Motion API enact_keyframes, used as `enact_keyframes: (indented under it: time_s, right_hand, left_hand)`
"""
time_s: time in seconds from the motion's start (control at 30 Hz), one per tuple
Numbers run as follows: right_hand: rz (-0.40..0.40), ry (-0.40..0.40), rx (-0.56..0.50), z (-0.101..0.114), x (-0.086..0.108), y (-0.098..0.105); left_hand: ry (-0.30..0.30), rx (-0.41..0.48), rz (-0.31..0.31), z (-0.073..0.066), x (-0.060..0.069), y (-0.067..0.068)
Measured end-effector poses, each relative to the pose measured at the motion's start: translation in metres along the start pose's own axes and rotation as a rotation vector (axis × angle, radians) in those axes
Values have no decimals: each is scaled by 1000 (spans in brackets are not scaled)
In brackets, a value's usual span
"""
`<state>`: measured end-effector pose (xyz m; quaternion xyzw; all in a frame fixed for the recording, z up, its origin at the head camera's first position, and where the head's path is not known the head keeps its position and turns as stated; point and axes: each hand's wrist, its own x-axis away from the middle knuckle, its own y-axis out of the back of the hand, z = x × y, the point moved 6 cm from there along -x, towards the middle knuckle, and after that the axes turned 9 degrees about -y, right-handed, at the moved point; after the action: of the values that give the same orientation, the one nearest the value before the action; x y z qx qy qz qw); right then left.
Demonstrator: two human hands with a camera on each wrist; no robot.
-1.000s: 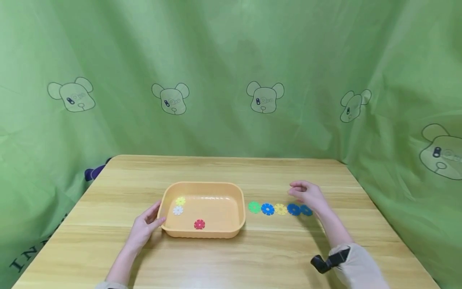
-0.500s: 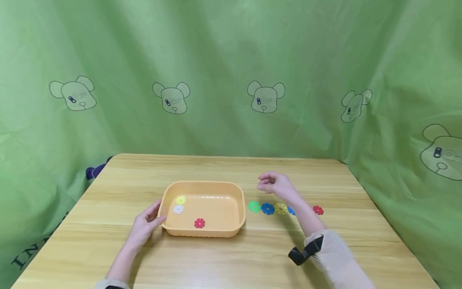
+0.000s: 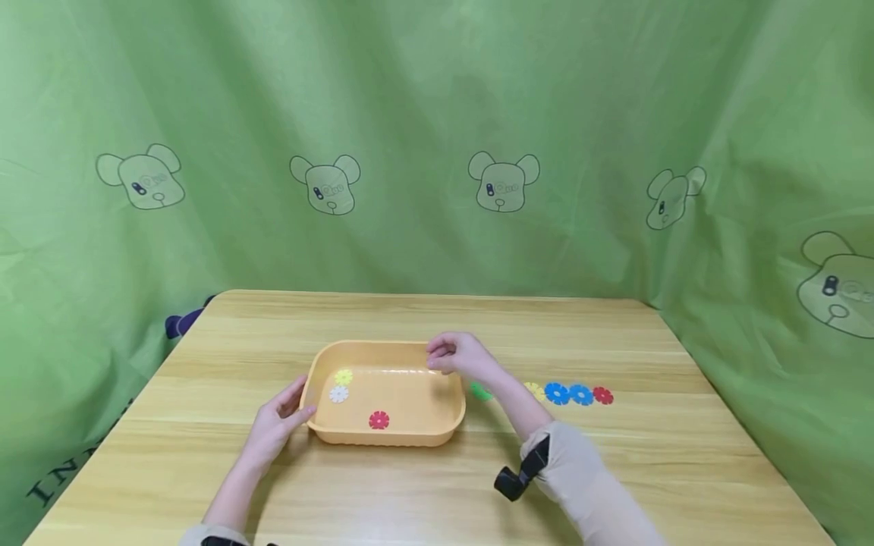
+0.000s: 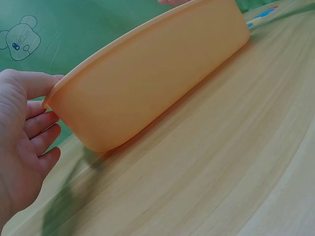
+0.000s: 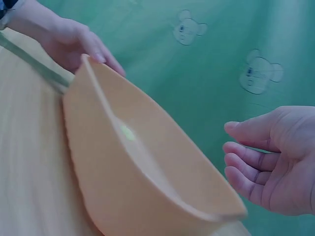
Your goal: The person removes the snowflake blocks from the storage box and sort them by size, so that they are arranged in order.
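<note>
An orange plastic tray (image 3: 411, 402) stands on the table. My left hand (image 3: 275, 425) holds its left rim, with the thumb (image 4: 42, 84) over the edge and the other fingers outside the wall. Inside lie a yellow snowflake disc (image 3: 344, 377), a white disc (image 3: 338, 394) and a red disc (image 3: 378, 420). My right hand (image 3: 464, 356) hovers over the tray's back right corner. Its fingers are loosely bent, and the right wrist view shows nothing between the thumb and fingers (image 5: 246, 174).
Right of the tray runs a row of snowflake discs: green (image 3: 480, 391), yellow (image 3: 535, 392), blue (image 3: 556, 393), another blue (image 3: 581, 394) and red (image 3: 603, 395). The right forearm covers part of it. A green curtain (image 3: 410, 243) hangs behind the wooden table (image 3: 382, 493).
My right hand has moved left, from above the right end of the disc row to above the tray. The red disc at the row's end has come into view. My left hand stays on the rim.
</note>
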<state>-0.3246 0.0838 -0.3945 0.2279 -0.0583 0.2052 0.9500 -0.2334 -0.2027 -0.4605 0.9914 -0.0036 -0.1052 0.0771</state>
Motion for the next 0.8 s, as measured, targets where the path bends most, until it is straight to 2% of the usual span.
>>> enact_keyframes:
  time_s: [0.3,0.67,0.8]
  right_hand:
    - [81,-4,-2,-3,-16,-43]
    - [182,-25,45,-12,-23,-83]
    - [196,-29,98,-15,-23,-94]
  left_hand:
    - [11,-2,0,4,0,1]
    - [15,11,-5,3,-1,1]
    - [15,17,-6,4,-1,1]
